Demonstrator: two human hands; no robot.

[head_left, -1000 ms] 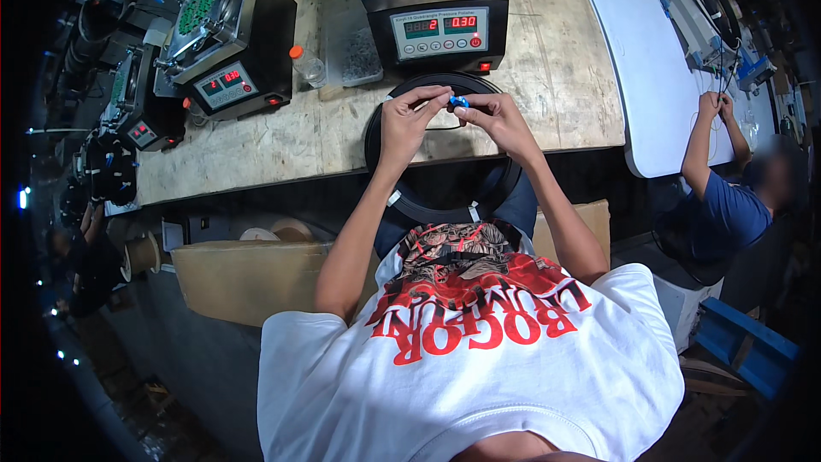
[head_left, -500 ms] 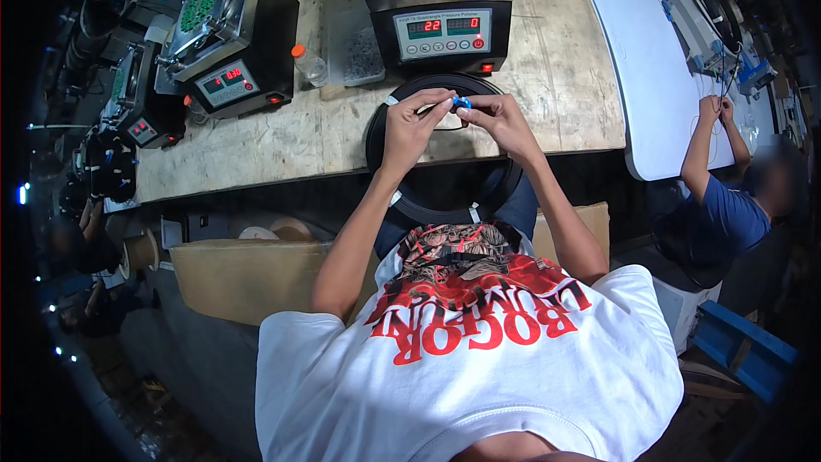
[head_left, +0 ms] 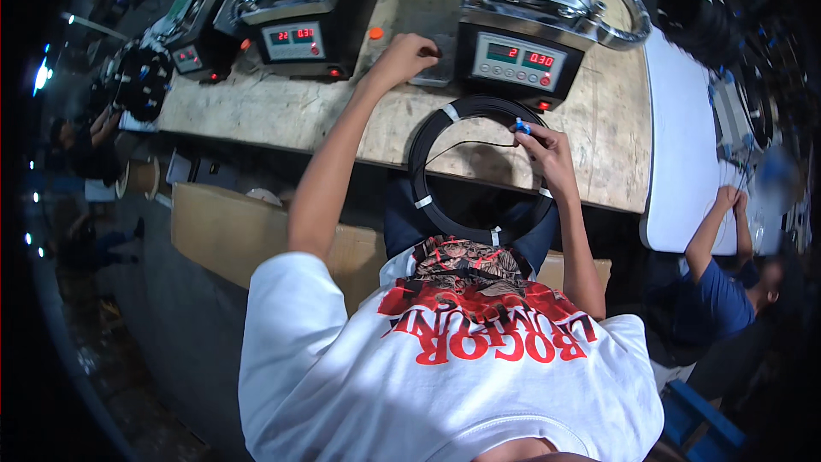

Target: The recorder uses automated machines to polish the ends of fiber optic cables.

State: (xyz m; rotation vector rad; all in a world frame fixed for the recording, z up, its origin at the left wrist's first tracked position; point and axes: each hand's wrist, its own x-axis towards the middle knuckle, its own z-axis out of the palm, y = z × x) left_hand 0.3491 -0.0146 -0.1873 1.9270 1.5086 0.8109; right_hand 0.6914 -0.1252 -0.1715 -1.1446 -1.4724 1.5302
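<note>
My right hand (head_left: 547,154) pinches a small blue connector (head_left: 521,127) between thumb and fingers, over the right part of a black cable coil (head_left: 421,154). A thin black cable end (head_left: 462,145) runs from the coil to that hand. My left hand (head_left: 409,58) reaches over the table to a shallow clear tray (head_left: 438,74). Its fingers are curved, with thumb and fingertips apart and nothing visible between them. Part of the tray lies behind the hand, and its contents are too dark to make out. White ties bind the coil, which rests on my lap and against the table edge.
A polishing machine (head_left: 522,64) with a lit red display stands right of the tray. A second machine (head_left: 316,43) and a third (head_left: 195,56) are to the left. An orange-capped bottle (head_left: 375,33) is near my left hand. A co-worker (head_left: 718,291) sits at the white table (head_left: 676,145).
My left hand has left the connector and moved up and left to the tray. My right hand keeps the connector. The view has shifted, and the right machine's display has changed.
</note>
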